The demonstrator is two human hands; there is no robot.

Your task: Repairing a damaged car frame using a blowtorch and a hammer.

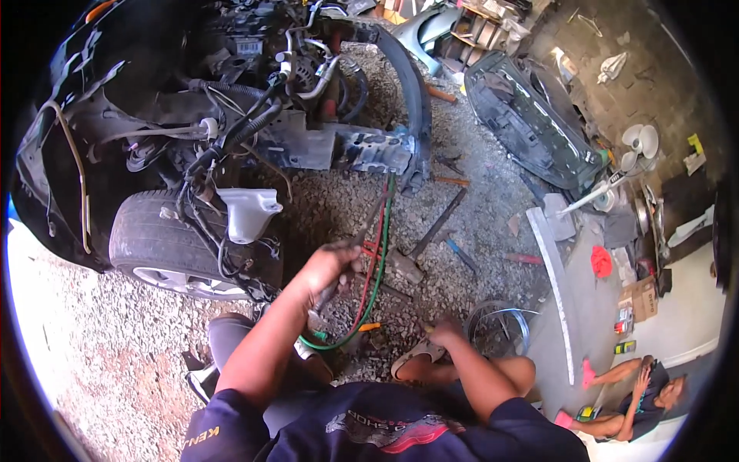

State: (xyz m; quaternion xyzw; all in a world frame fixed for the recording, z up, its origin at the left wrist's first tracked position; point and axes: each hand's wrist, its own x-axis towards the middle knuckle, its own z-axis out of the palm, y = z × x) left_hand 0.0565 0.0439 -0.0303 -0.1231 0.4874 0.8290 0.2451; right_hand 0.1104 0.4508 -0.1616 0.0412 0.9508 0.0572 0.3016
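Observation:
My left hand is closed around a long, thin grey metal tool, tilted up toward the car's front rail; its exact kind is unclear. Right beside it, a red hose and a green hose hang from near the rail's end and loop down toward my feet. Lower and to the right, my right hand has its fingers curled by my shoe, with a small tan end poking out; the rest is hidden. Between the hands and the rail lies a hammer on the gravel.
The stripped car front with wiring and a wheel fills the left. A blue-handled tool, a coil of wire and a long pale strip lie rightward. Beyond are a dark car panel, a fan and a seated person.

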